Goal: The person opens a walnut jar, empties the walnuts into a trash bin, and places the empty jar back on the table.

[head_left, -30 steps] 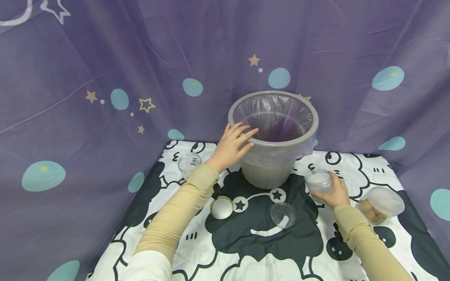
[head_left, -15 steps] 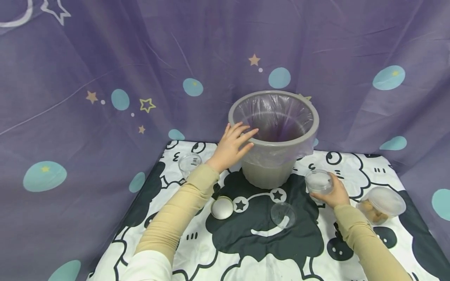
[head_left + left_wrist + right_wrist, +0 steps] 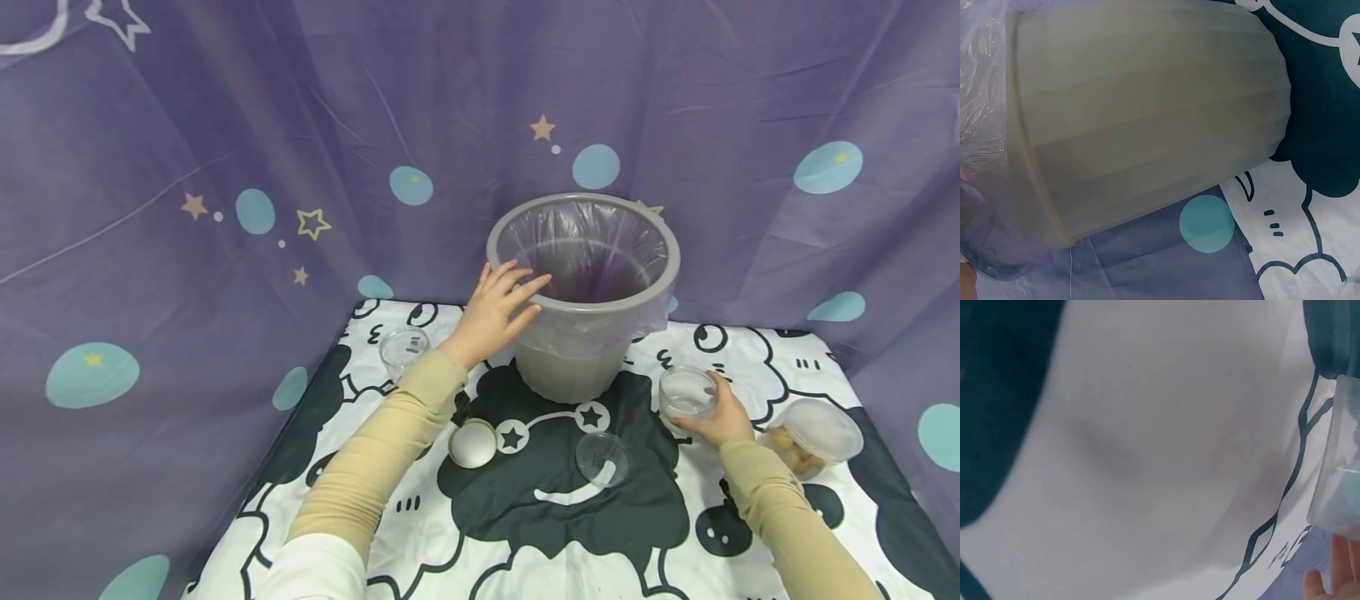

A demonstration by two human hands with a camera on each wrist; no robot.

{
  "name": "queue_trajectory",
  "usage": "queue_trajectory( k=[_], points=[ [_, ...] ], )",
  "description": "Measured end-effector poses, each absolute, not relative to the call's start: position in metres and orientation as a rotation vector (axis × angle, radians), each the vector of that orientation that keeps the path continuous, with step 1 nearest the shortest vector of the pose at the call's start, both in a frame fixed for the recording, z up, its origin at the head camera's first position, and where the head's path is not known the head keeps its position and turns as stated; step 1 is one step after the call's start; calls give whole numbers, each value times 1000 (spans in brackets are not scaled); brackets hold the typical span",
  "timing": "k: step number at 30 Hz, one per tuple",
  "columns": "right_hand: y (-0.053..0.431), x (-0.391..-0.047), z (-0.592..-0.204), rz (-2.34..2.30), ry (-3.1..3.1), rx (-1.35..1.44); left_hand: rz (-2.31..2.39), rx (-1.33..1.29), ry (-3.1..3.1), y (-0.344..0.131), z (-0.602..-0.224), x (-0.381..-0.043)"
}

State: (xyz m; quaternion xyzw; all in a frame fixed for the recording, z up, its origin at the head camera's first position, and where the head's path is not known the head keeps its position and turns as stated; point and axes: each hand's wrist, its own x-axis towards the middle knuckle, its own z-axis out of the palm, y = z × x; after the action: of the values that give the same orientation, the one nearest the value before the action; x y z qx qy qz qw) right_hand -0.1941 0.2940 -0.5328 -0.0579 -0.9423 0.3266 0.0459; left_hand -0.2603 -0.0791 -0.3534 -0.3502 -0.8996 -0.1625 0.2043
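My left hand [image 3: 491,317] rests at the near left rim of a grey trash bin [image 3: 573,358], its fingers spread and fairly straight. The bin is lined with a thin clear-purple bag [image 3: 581,229]. In the left wrist view the bin's ribbed side [image 3: 1147,125] fills most of the picture, with a bit of fingertip at the lower left. My right hand [image 3: 723,417] grips a clear round plastic container [image 3: 686,392] from its right side, thumb in front. In the right wrist view only part of that container [image 3: 1338,469] shows at the right edge, above the fingers.
To the right stands a clear tub [image 3: 813,437] with a whitish lid and tan pieces inside. A clear round lid [image 3: 603,460] and a white, gold-rimmed round lid [image 3: 473,443] lie in front of the bin. Another clear container [image 3: 403,346] is left of my forearm. A purple curtain [image 3: 337,100] hangs behind.
My right hand has shifted slightly to the right with the clear container, which sits a little differently in its grip. The left hand and the bin have not moved.
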Motion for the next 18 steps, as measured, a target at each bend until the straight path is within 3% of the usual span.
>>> queue_trajectory(
  k=[18],
  points=[
    [306,-188,-546,967,-2857,-204,-446,-972,-2512,-78,-355,-262]
  ],
)
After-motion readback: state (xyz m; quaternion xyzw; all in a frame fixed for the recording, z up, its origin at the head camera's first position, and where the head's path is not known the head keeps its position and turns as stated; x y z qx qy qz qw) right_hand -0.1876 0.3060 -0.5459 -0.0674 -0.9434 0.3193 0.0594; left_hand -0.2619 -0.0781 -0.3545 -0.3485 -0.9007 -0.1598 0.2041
